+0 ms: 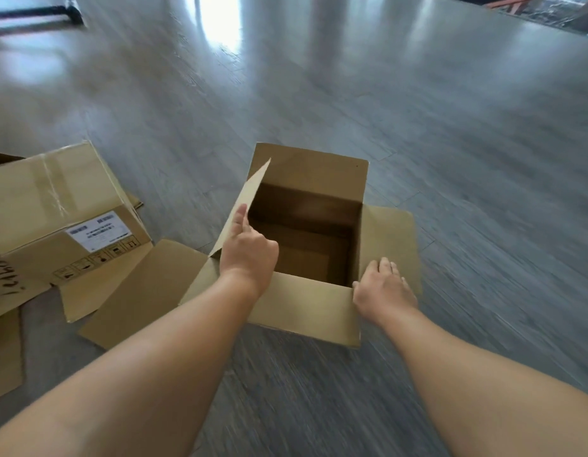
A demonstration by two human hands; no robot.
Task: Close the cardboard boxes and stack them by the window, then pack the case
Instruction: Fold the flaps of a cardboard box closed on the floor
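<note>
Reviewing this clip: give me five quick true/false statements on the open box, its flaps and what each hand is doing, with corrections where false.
1. The open box on the floor has nothing visible inside. True.
2. The left hand holds the box's left flap raised. True.
3. The right hand grips a roll of tape. False: it rests on the right flap, which is folded outward, and no tape roll is in view.
4. All four flaps are folded shut. False: the far flap stands up and the near flap lies outward.
5. A second box with a white label lies to the left. True.
</note>
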